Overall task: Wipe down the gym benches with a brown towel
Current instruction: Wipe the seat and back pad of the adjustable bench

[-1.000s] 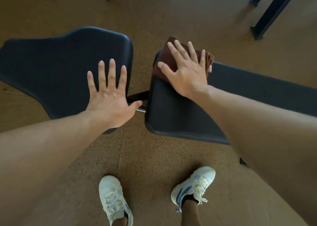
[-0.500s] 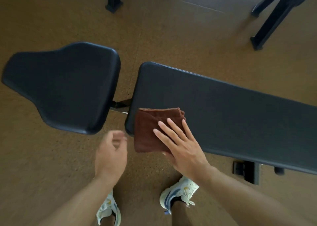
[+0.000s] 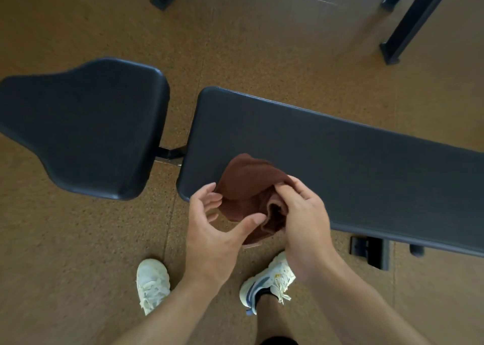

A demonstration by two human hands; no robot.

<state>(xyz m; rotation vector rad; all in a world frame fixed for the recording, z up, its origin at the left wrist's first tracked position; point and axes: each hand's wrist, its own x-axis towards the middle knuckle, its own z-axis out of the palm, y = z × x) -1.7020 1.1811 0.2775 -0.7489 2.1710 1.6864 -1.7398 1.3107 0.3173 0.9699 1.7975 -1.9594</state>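
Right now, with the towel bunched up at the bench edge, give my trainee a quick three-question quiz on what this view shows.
1. True or false: the brown towel lies spread flat on the seat pad.
2. Which hand pinches a fold of the towel: A) left hand, B) right hand, C) neither?
3. Fill in: the towel is bunched over the near edge of the long ____ pad.

Key
1. False: it is bunched up at the long pad's near edge, apart from the seat pad.
2. B: the right hand's fingers curl into the cloth; the left hand cups it with its thumb on the towel.
3. Back.
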